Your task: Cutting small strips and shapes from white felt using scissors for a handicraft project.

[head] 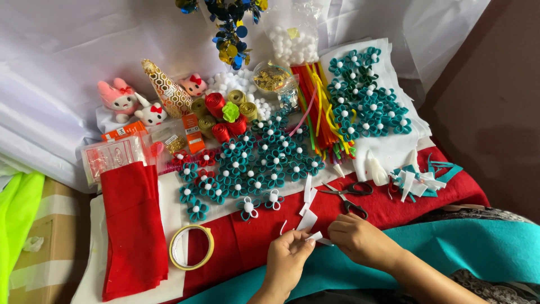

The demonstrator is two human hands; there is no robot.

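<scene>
Both hands work low in the view, over the red felt sheet point(253, 239) and the teal fabric point(484, 247) across the lap. Left hand point(287, 260): fingers curled closed, thumb and forefinger pinching the near end of a small white felt strip point(316, 237). Right hand point(360, 241): fingers likewise drawn in, tips closed on the far end of the same strip. The strip sits between the two hands, raised slightly off the red felt, and appears partly folded; the exact fold cannot be made out.

Assessment of the step in hand: shaping a piece this small would go best with both pinches kept close to the ends, edges lined up before pressing, and the grip light enough not to crease the felt out of true.

Surroundings noted: more white strips point(307, 205) lie just above the hands; scissors point(350, 197) rest beside them, blades closed as far as can be seen. A roll of clear tape point(192, 246) lies to the left. Finished teal felt flowers point(264, 163) with white bead centres are spread across the middle of the surface.
</scene>
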